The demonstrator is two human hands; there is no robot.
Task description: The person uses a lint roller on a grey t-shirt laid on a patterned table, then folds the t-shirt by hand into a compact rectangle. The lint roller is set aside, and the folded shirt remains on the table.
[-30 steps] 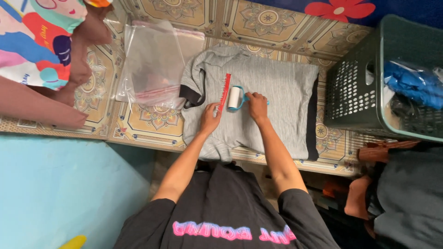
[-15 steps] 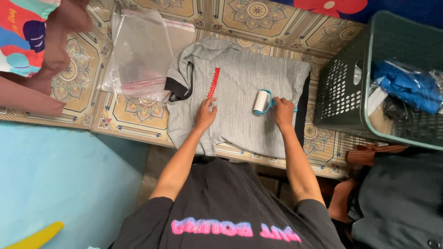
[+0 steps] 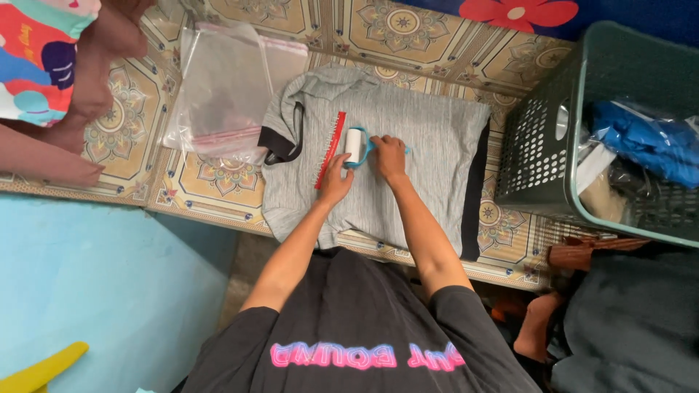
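From the head view, the right hand (image 3: 387,154) is gripping the lint roller (image 3: 354,145) on the grey shirt (image 3: 429,145), while the left hand (image 3: 336,182) is pressing flat just beside the red ruler (image 3: 330,149). Cleaning looks midway; rolling onward needs the cloth pinned taut.

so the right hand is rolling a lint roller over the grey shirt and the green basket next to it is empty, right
Not quite. In the head view the right hand does hold the lint roller on the grey shirt, but the green basket holds blue bagged items.

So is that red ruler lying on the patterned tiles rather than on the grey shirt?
No, the red ruler lies on the grey shirt, with the left hand resting at its lower end.
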